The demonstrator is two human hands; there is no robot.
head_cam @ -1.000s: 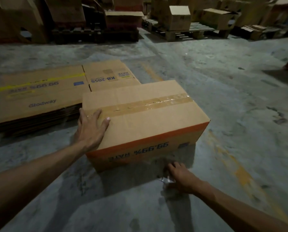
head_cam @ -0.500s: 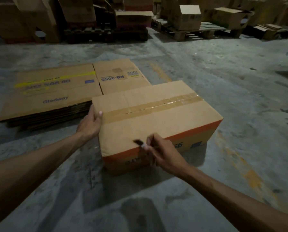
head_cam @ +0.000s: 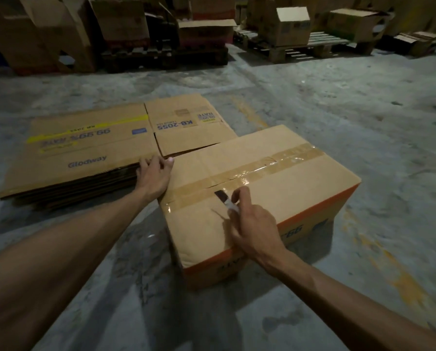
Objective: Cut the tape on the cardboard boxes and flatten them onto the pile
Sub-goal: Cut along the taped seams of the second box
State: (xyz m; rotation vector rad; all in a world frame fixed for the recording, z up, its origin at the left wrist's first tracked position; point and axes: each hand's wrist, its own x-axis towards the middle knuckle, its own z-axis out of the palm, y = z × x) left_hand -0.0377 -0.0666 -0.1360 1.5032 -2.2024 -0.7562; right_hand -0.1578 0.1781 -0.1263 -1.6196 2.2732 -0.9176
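A closed cardboard box (head_cam: 300,188) with an orange bottom band stands on the concrete floor in front of me. A strip of brown tape (head_cam: 270,165) runs along its top seam. My left hand (head_cam: 153,177) presses against the box's left top edge. My right hand (head_cam: 252,224) grips a small cutter (head_cam: 224,198), whose dark blade touches the tape near the left end of the seam. To the left lies the pile of flattened boxes (head_cam: 80,148), printed "Glodway" and "KB-2055".
Bare concrete floor (head_cam: 363,110) with yellow paint marks surrounds the box. Wooden pallets (head_cam: 313,46) and several open cardboard boxes (head_cam: 293,26) line the far wall.
My right hand picked the cutter up from the floor by the box and brought its blade onto the tape. My left hand slid from the box's top to its left edge.
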